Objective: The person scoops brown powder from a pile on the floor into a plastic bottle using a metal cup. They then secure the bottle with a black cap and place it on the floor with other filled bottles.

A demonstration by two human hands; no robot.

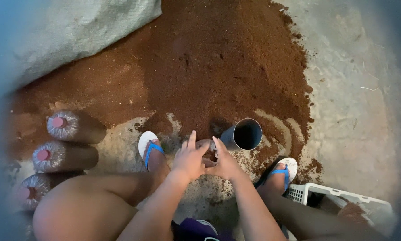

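Bare forearms, no sleeves, no rings or watch visible on left hand (189, 159) or right hand (226, 164). Bare knees and shins. Flip-flops (148, 142) on both feet: white soles, bright blue straps. Second sandal (291, 166) right of hands, first one left of them. Purple garment with white trim (197, 228) below hands, at lap.

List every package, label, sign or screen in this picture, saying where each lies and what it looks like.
No labels, signs or screens show.
Three filled bags: lying in a row at far left, clear plastic packed with brown material, pink-capped necks.
Small bag: between both hands at centre, clear, partly filled with brown material.
Grey sack: upper left, large, woven, beside the brown heap.
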